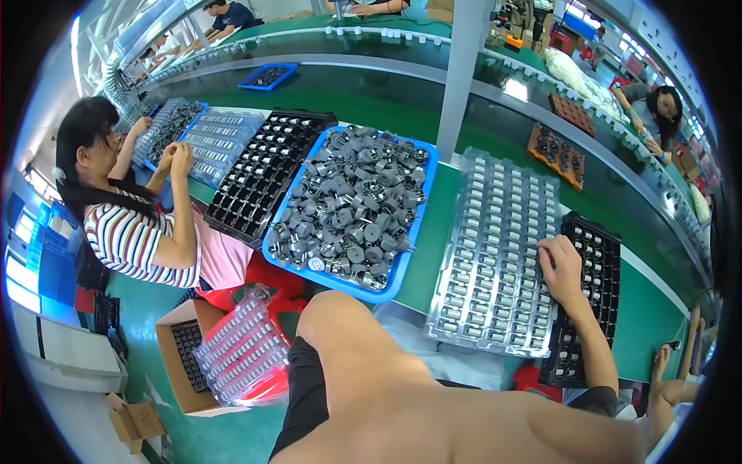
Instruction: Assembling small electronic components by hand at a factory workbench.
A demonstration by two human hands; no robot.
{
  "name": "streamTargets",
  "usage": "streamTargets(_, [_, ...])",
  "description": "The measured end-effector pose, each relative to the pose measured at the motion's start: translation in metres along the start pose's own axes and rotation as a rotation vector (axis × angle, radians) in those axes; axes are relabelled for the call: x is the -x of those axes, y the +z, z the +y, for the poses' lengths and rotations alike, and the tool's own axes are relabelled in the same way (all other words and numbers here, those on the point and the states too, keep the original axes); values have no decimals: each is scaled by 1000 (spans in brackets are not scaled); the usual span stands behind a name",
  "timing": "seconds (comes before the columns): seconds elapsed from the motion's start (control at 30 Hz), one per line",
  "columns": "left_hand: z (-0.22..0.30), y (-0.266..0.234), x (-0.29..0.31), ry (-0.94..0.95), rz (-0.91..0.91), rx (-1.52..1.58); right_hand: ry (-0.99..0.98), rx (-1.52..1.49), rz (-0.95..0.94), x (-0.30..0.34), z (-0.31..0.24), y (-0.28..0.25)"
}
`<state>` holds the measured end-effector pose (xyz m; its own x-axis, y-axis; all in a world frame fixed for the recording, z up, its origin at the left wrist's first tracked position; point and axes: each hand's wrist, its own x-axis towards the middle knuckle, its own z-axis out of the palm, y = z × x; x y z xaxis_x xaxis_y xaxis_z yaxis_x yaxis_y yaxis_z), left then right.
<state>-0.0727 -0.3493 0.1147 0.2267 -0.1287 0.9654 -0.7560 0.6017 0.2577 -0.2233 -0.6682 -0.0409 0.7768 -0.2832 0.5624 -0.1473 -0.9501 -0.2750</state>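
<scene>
My right hand (565, 269) rests on the right edge of a clear plastic tray (454, 305) filled with rows of small silver cylinders. Its fingers bend loosely over the tray, with thumb and fingertips apart and nothing visible between them. Under my right wrist lies a black compartment tray (599, 263) with small parts in it, partly beneath the clear tray. A large bent bare arm (371, 348), apparently my left, crosses the bottom of the view close up; my left hand is out of sight. Ahead of that elbow sits a blue bin (375, 296) heaped with grey round parts (355, 205).
Left of the bin is another black tray (259, 178). A co-worker in a striped shirt (143, 240) handles parts by a clear tray (224, 143). A grey post (465, 77) rises behind the green bench (440, 224). A cardboard box (174, 367) holding trays stands on the floor.
</scene>
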Motion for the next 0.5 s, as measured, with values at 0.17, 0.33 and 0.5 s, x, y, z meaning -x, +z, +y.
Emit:
streamTargets(0.17, [-2, -3, -6, 57, 34, -17, 81, -57, -21, 2, 2, -5])
streamTargets(0.33, [-8, -6, -10, 106, 41, -32, 121, -84, -35, 3, 2, -5])
streamTargets(0.5, [1, 12, -9, 157, 73, -121, 73, 2, -17, -1, 1, -8])
